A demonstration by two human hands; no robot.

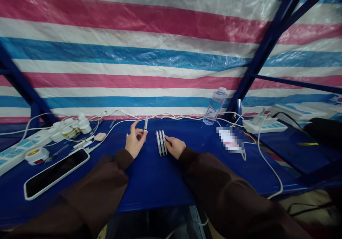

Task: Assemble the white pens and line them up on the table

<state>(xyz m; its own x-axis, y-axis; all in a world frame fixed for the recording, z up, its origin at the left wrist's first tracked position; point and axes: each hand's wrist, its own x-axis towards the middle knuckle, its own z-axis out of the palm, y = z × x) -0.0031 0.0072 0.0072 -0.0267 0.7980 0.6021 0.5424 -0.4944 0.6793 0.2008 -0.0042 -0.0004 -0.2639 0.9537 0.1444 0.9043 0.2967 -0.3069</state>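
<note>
Our left hand (134, 142) is partly curled, pinching a pen (146, 124) between thumb and fingers, its upper end toward the table's far edge. Our right hand (175, 147) is bent, its fingertips at the right side of three pens (161, 143) lying side by side mid-table (157, 182); we cannot tell whether it grips one. The row lies between our hands. The clear, capped bottle (215, 107) stands near the far edge, right of centre; its fill we cannot tell. The phone (57, 173) lies toward the left edge.
</note>
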